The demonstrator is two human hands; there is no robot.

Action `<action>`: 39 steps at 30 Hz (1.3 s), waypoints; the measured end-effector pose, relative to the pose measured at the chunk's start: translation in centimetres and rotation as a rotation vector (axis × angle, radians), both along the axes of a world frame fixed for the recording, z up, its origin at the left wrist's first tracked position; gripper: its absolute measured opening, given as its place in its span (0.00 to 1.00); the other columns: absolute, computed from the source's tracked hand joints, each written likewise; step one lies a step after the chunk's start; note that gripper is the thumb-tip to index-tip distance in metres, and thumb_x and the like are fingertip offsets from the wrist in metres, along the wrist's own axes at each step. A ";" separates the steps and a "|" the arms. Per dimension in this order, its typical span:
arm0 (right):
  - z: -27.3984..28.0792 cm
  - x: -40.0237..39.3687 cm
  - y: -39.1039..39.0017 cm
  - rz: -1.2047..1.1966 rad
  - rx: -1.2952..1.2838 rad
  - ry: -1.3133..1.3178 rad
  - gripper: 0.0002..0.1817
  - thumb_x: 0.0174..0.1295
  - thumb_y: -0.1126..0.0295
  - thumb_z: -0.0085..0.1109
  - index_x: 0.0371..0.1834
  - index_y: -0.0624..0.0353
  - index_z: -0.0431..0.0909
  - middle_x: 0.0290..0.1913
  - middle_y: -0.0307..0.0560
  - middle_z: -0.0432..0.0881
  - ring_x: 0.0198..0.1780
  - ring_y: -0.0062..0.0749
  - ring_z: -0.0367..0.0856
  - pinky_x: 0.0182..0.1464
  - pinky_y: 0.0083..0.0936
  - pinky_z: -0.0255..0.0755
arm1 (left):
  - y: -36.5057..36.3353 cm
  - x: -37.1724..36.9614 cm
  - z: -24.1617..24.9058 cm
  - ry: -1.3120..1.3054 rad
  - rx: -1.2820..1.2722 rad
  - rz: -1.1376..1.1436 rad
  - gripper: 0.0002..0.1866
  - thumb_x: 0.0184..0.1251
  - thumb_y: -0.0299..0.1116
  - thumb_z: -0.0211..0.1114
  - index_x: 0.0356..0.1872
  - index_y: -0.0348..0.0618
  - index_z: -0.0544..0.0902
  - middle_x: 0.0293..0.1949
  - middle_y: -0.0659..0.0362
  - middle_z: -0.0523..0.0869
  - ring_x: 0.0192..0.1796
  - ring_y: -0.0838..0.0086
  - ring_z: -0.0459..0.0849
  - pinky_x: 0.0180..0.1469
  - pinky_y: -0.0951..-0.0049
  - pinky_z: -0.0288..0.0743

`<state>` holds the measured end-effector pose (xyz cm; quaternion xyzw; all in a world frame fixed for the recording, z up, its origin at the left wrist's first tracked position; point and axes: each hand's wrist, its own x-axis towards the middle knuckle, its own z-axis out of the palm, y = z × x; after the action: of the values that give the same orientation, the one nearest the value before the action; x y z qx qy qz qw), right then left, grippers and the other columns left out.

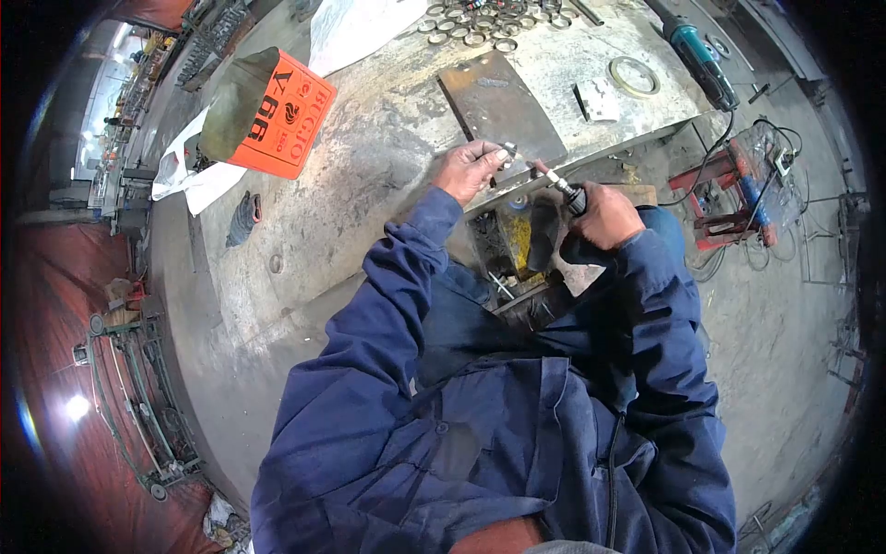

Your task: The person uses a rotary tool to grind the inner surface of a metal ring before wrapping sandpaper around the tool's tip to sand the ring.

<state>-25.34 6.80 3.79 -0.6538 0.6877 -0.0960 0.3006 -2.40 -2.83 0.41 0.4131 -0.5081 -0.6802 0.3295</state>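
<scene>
**Both hands closed at the bench edge**

My left hand (pixel 469 169) is curled nearly shut, fingertips pinched on a small metal piece (pixel 508 149) at the near edge of the workbench (pixel 369 175). The piece is pale, shiny and too small for me to make out its shape. My right hand (pixel 604 215) is wrapped in a full fist around the black grip of a slim handheld tool (pixel 559 183), whose silvery front end slants up and left until its tip comes just beside the piece; I cannot tell whether they touch.

Just beyond my fingers lies a flat, rust-brown steel plate (pixel 498 106), roughly rectangular. The benchtop is grey, scuffed and dusty. Farther back sit a scatter of metal rings (pixel 484 23), a teal angle grinder (pixel 700 57), and an orange box (pixel 281 115) on the left.
</scene>
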 end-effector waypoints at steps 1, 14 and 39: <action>-0.3 0.0 -0.1 0.000 0.000 0.000 0.17 0.44 0.66 0.66 0.35 0.64 0.76 0.35 0.64 0.81 0.43 0.58 0.79 0.45 0.45 0.72 | -0.1 0.0 0.1 0.000 0.000 0.000 0.07 0.67 0.35 0.62 0.37 0.44 0.82 0.19 0.70 0.73 0.19 0.89 0.64 0.19 0.86 0.52; 0.0 3.1 -3.2 0.054 0.013 0.010 0.16 0.46 0.64 0.60 0.35 0.64 0.80 0.35 0.64 0.81 0.42 0.55 0.81 0.45 0.42 0.75 | 0.8 1.8 -0.5 -0.035 0.018 -0.060 0.08 0.65 0.36 0.65 0.36 0.42 0.83 0.18 0.71 0.72 0.20 0.87 0.66 0.22 0.83 0.58; -0.7 1.7 -1.6 0.109 0.023 -0.036 0.16 0.45 0.65 0.63 0.34 0.65 0.79 0.35 0.65 0.81 0.43 0.57 0.79 0.45 0.44 0.73 | 1.3 2.1 -0.6 -0.046 -0.036 -0.083 0.10 0.66 0.38 0.63 0.33 0.42 0.83 0.20 0.71 0.71 0.23 0.88 0.65 0.25 0.83 0.59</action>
<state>-23.62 5.19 3.11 -0.6848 0.6467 -0.0836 0.3252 -0.28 -1.56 -0.16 0.4013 -0.5443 -0.6743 0.2967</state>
